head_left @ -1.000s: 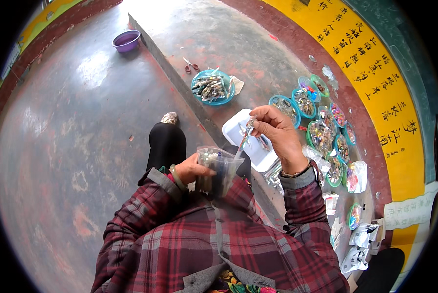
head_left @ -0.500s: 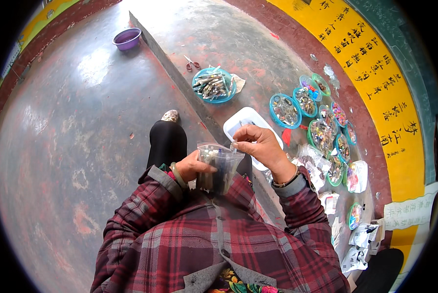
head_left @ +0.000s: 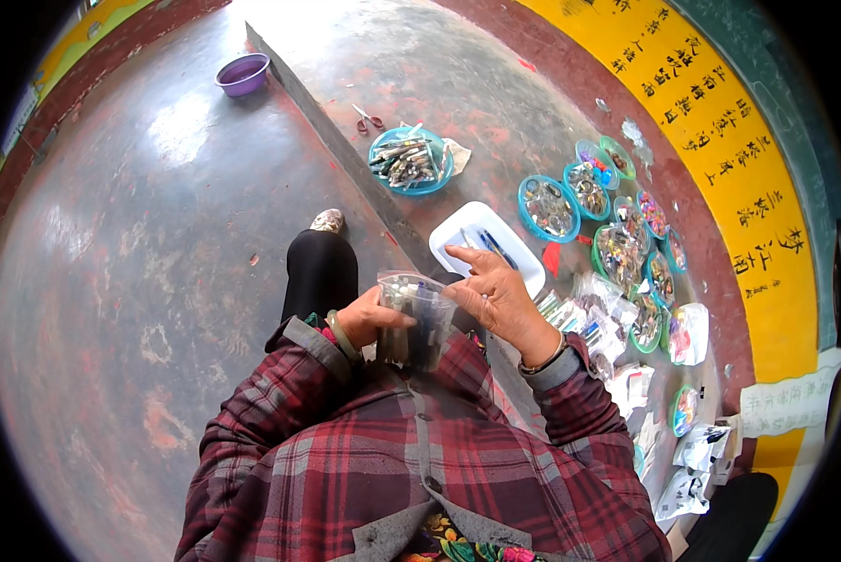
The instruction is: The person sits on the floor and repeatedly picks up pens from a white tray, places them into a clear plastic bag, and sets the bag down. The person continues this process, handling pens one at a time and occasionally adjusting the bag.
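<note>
A clear zip bag (head_left: 427,314) with several pen-like sticks upright in it stands in front of my body. Its left side is gripped by my left hand (head_left: 372,317), closed with the thumb across the front. My right hand (head_left: 495,298) is at the bag's right upper edge, its index finger stretched out and apart from the thumb. The thumb side seems to touch the bag's rim; no object shows between the fingers. Just beyond that hand lies a white tray (head_left: 450,225) holding a few pens (head_left: 497,248), partly covered by my fingers.
A blue basket (head_left: 420,190) heaped with pens stands ahead, with scissors (head_left: 368,119) beside it. Several round baskets (head_left: 549,234) of small items and plastic bags (head_left: 608,323) fill the right. A purple basin (head_left: 242,75) is far left, past a floor step (head_left: 345,159).
My right hand has opened from a pinch on a small clear piece above the bag and dropped slightly. More of the white tray and its pens shows. My left hand keeps its place.
</note>
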Tool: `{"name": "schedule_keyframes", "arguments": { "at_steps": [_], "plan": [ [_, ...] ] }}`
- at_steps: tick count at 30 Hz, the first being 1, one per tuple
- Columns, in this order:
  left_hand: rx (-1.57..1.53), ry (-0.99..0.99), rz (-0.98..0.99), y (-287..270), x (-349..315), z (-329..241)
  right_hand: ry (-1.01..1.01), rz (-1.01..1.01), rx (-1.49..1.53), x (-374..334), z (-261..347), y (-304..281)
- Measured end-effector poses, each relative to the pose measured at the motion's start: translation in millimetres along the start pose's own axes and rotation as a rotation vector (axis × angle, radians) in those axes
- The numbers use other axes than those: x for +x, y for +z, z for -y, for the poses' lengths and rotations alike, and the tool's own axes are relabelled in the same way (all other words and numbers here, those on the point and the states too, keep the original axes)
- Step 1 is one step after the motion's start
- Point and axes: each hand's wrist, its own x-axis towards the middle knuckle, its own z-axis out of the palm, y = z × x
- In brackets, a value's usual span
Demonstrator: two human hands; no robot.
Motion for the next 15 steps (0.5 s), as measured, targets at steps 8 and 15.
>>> {"name": "schedule_keyframes", "arguments": {
  "at_steps": [8,15],
  "plan": [
    [0.016,-0.064,-0.048,-10,2,6,-0.006,0.0,0.091,-3,-15,-2],
    [0.045,-0.001,-0.065,-4,1,-3,0.387,-0.454,0.396,10,-102,-24]
  ]
}}
